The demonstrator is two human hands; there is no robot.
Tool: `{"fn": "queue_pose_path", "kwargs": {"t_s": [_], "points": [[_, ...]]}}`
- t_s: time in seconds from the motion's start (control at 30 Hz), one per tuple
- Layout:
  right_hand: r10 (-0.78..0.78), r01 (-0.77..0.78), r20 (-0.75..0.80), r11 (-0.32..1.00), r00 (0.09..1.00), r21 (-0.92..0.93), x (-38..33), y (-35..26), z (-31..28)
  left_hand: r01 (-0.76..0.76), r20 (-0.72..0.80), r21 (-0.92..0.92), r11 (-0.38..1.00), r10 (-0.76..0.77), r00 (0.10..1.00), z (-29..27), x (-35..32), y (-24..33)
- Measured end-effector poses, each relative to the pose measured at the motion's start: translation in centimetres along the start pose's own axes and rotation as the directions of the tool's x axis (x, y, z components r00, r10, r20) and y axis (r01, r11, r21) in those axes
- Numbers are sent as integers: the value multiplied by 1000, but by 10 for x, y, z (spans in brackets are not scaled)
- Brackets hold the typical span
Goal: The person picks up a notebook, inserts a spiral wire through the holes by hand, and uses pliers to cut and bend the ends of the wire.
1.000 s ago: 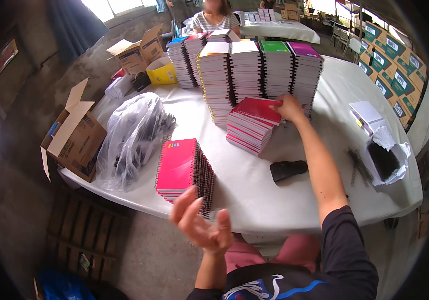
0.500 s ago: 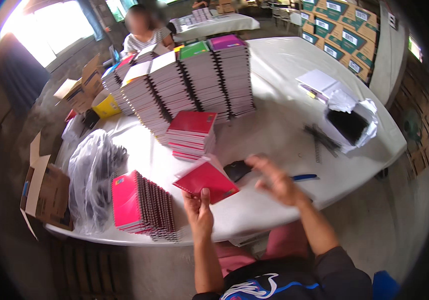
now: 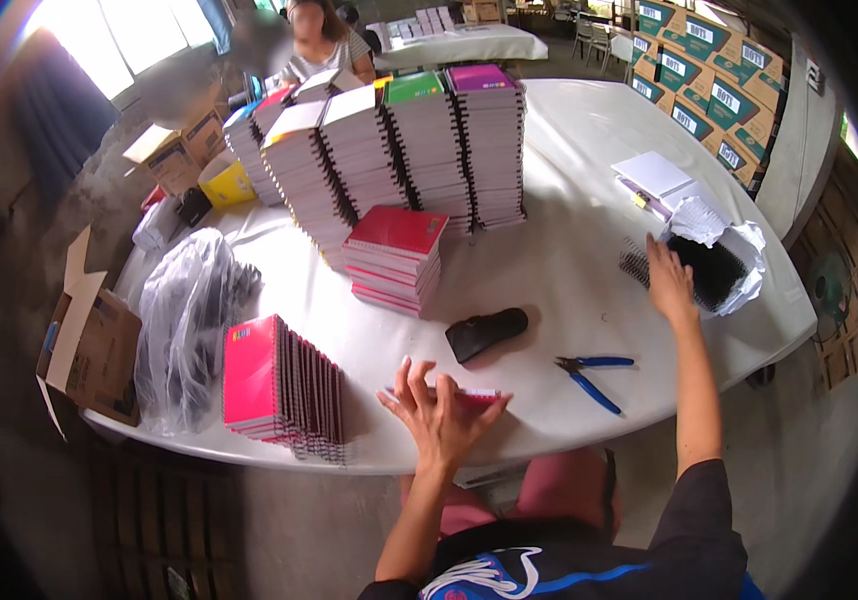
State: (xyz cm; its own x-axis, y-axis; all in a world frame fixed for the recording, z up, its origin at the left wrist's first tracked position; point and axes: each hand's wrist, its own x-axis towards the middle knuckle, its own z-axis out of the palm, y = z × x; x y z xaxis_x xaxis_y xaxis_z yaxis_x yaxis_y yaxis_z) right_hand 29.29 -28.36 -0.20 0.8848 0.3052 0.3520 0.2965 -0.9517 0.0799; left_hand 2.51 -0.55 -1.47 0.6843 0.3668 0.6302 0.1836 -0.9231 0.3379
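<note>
My left hand [image 3: 436,425] is curled over a red notebook [image 3: 479,397] at the table's front, fingers at one end and thumb at the other. The hand covers much of the notebook. On the right, my right hand [image 3: 671,280] has its fingers stretched out over loose black spiral coils [image 3: 633,262], touching or just above them. Beside it lies a white paper wrapper [image 3: 746,290] full of black coils [image 3: 709,272]. Blue-handled cutting pliers [image 3: 594,375] rest spread on the table, and a black pouch-like object [image 3: 486,333] lies beyond my left hand.
Spiral-bound red notebooks [image 3: 254,375] stand stacked at left front, near a clear plastic bag [image 3: 189,330] and an open carton [image 3: 99,345]. A red-topped stack [image 3: 396,250] stands before tall notebook piles [image 3: 494,150]. White pads [image 3: 657,178] lie far right. Another person [image 3: 324,50] is behind the piles.
My left hand has lowered the red notebook to the table and shifted its hold. My right hand has moved right to the coils, uncovering the pliers and black object.
</note>
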Motion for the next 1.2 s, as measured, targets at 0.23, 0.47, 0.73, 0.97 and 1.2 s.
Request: {"fn": "queue_pose_path", "kwargs": {"t_s": [0.23, 0.47, 0.73, 0.97, 1.2], "points": [[-224, 160, 47, 814, 973, 558, -18, -41, -94, -3, -53, -34, 999, 1, 999, 8, 5, 5], [-447, 61, 78, 288, 891, 956, -94, -147, -103, 3, 14, 6, 1000, -3, 1000, 6, 1, -5], [-421, 154, -56, 203, 905, 967, -94, -172, -83, 0, -41, 48, 999, 2, 999, 7, 1, -3], [-606, 62, 31, 132, 795, 989, -88, -166, -81, -1, -1, 57, 998, 1, 1000, 0, 5, -2], [-649, -162, 281, 238, 707, 958, -83, -172, -108, 17, 61, 29, 999, -19, 998, -4, 8, -5]]}}
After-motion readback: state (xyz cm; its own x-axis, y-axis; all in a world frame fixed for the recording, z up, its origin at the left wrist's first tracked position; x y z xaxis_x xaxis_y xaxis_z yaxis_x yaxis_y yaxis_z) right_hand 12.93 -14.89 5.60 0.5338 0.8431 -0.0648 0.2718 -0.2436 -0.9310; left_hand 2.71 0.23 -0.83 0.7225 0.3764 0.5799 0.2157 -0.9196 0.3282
